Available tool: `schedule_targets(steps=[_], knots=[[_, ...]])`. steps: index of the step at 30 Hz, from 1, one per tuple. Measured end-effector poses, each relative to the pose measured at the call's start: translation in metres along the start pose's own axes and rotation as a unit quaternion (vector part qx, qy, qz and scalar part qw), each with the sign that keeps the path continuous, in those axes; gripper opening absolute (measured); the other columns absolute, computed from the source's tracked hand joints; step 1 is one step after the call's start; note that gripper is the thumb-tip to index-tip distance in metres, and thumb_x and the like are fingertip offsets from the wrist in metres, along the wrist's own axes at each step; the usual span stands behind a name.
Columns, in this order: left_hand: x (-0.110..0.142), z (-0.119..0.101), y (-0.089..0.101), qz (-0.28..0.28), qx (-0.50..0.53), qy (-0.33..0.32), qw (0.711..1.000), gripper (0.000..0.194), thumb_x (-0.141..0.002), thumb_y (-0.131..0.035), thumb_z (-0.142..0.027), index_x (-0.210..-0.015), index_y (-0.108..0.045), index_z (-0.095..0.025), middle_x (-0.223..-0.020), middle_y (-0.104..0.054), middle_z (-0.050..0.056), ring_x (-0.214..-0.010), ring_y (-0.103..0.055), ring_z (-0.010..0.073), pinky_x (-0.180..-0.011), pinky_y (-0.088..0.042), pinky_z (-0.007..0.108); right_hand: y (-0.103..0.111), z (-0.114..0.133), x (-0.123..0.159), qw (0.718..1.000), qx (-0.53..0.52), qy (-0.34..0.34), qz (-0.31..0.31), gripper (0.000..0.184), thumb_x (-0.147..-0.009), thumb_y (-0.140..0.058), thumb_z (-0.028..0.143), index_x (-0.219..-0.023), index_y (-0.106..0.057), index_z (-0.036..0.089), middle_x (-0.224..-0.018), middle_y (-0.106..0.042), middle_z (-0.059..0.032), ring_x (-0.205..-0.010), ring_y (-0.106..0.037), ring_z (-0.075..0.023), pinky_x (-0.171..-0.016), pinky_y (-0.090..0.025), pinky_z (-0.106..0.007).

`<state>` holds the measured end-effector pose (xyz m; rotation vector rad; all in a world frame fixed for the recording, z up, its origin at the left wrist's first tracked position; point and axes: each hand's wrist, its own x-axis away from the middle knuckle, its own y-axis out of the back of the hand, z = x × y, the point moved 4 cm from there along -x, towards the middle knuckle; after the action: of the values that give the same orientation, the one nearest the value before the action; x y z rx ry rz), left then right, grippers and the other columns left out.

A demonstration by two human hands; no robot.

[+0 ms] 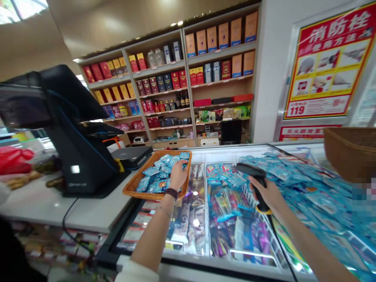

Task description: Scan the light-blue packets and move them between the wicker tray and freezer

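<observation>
The scanner (252, 170) is a black, pistol-shaped unit with an elongated head, a yellow-trimmed base and a black cable (279, 243). The right hand (268, 192) grips its handle; the head projects above the fist, toward the basket. The blue packets (154, 172) are small, glossy and loosely piled in a rectangular, orange-brown woven basket (133, 192). The left hand (178, 175) is inside the basket's right end, with packets beside its fingers; whether it grips one cannot be determined. Loose blue packages (293, 176) lie right of the scanner.
</observation>
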<state>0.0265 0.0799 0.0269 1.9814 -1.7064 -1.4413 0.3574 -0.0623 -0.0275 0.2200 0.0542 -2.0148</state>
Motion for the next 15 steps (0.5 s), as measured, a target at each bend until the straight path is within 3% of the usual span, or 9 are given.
schedule_targets(steps=[3, 6, 8, 11, 15], knots=[[0.005, 0.038, 0.027, 0.079, -0.155, 0.064, 0.983, 0.042, -0.083, -0.072, -0.021, -0.124, -0.065, -0.015, -0.129, -0.068, 0.017, -0.124, -0.062, 0.0305, -0.108, -0.045, 0.039, -0.038, 0.006, -0.002, 0.998, -0.014, -0.009, 0.058, 0.048, -0.071, -0.075, 0.066, -0.061, -0.056, 0.023, -0.039, -0.054, 0.0011, -0.031, -0.048, -0.0128, -0.034, -0.039, -0.026], [0.018, 0.063, 0.035, 0.179, -0.246, 0.111, 0.946, 0.064, -0.074, -0.083, -0.034, -0.131, -0.062, -0.015, -0.135, -0.065, 0.020, -0.128, -0.060, 0.0348, -0.108, -0.043, 0.038, -0.069, 0.004, 0.000, 0.994, -0.052, -0.030, 0.096, 0.049, -0.069, -0.077, 0.067, -0.061, -0.056, 0.023, -0.040, -0.054, 0.0013, -0.031, -0.048, -0.0128, -0.033, -0.038, -0.026], [0.026, 0.070, 0.035, 0.211, -0.272, 0.132, 0.930, 0.068, -0.071, -0.085, -0.040, -0.130, -0.063, -0.016, -0.136, -0.063, 0.020, -0.130, -0.059, 0.0366, -0.107, -0.043, 0.038, -0.082, -0.002, 0.004, 0.991, -0.063, -0.043, 0.106, 0.050, -0.069, -0.077, 0.067, -0.061, -0.057, 0.022, -0.040, -0.055, 0.0010, -0.031, -0.048, -0.0129, -0.033, -0.037, -0.026], [0.032, 0.069, 0.036, 0.189, -0.287, 0.153, 0.927, 0.065, -0.072, -0.084, -0.044, -0.128, -0.064, -0.017, -0.137, -0.061, 0.021, -0.132, -0.055, 0.0377, -0.104, -0.045, 0.039, -0.090, -0.014, 0.010, 0.990, -0.051, -0.053, 0.121, 0.050, -0.070, -0.077, 0.067, -0.060, -0.058, 0.022, -0.041, -0.055, 0.0006, -0.032, -0.048, -0.0130, -0.032, -0.037, -0.026], [0.035, 0.057, 0.041, 0.123, -0.297, 0.127, 0.938, 0.057, -0.078, -0.082, -0.038, -0.127, -0.061, -0.019, -0.135, -0.061, 0.018, -0.130, -0.054, 0.0345, -0.100, -0.045, 0.038, -0.087, -0.020, 0.016, 0.989, -0.057, -0.043, 0.128, 0.050, -0.070, -0.077, 0.067, -0.061, -0.060, 0.021, -0.046, -0.057, 0.0003, -0.034, -0.049, -0.0126, -0.034, -0.039, -0.026]])
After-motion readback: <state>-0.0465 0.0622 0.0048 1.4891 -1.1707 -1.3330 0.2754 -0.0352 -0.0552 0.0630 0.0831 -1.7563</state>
